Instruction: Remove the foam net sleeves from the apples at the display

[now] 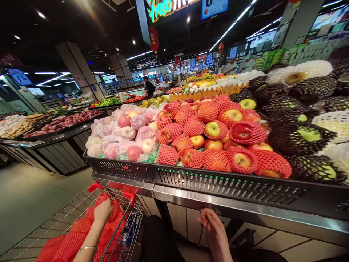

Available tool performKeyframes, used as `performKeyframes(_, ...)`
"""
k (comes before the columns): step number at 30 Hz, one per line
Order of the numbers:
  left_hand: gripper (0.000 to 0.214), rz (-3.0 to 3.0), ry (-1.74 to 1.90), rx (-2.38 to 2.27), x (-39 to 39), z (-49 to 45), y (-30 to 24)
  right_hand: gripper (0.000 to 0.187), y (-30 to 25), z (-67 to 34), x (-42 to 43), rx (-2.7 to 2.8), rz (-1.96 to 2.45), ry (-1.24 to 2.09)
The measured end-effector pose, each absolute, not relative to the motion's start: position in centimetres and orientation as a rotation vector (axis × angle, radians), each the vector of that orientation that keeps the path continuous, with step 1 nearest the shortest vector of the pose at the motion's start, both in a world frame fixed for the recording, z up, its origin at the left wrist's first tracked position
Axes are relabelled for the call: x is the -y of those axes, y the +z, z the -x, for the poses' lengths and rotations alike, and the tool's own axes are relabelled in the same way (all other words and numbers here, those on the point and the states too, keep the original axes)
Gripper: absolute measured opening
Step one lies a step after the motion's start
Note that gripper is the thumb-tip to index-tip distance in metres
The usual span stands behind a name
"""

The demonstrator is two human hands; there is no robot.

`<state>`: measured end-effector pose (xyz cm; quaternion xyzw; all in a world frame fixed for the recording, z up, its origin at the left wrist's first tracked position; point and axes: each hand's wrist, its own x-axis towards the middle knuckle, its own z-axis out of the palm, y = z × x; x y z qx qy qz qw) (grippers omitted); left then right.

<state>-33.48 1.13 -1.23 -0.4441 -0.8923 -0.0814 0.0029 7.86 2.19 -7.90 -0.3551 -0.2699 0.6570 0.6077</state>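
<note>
My left hand (103, 211) is inside the wire shopping cart (62, 220), closed on an apple in red foam netting (102, 197). Its fingertips are hidden behind the hand. Beneath it and along the forearm lie several more red-netted pieces of fruit (80, 227). My right hand (211, 222) hangs in front of the stand's metal edge (218, 203), fingers loosely bent, holding nothing. Above it, the black display crate (218, 182) bears a heap of apples in red foam nets (215, 160). To their left sit pale pink fruits in thin clear wrapping (128, 133).
Large fruits in black foam nets (302, 134) fill the right side. The cart has red plastic corners (128, 196) and a dark blue package (129, 227) near its end. Another stand with onions (65, 122) is at left. A person in black (149, 87) stands farther back.
</note>
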Motion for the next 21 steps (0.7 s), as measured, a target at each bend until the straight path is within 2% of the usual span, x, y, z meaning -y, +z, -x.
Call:
performKeyframes(4, 0.018, 1.306, -0.468, 2.709, -2.4, 32.9, 2.5, 0.036, -7.3, -8.0, -2.4, 0.754, 0.839, 1.459)
performKeyframes(6, 0.015, 1.468, -0.816, 2.604, -2.5, 29.8, 4.0, 0.039, -6.8, -7.9, -2.2, 0.874, 0.863, 1.442)
performKeyframes(8, 0.016, 1.830, -1.393, 2.414, -2.2, 25.1, 4.8, 0.038, -5.9, -7.9, -1.8, 1.008, 0.895, 1.404)
performKeyframes(9, 0.014, 2.048, -1.565, 2.365, -1.9, 22.5, 4.9, 0.035, -5.4, -7.8, -1.6, 1.064, 0.907, 1.362)
performKeyframes(12, 0.002, 2.543, -1.568, 2.235, -1.2, 15.6, 4.2, 0.028, -3.7, -7.7, -0.9, 1.131, 0.900, 1.193)
performKeyframes(14, 0.004, 2.740, -1.489, 2.153, -0.9, 12.8, 3.0, 0.023, -3.3, -7.7, -0.5, 1.133, 0.872, 1.163)
performKeyframes(19, 0.012, 2.714, -1.518, 2.229, -1.3, 11.8, -0.5, 0.022, -4.6, -6.8, -0.2, 1.094, 0.752, 1.338)
performKeyframes(21, 0.016, 2.696, -1.559, 2.246, -1.5, 12.2, -1.6, 0.022, -5.3, -6.1, -0.1, 0.999, 0.738, 1.302)
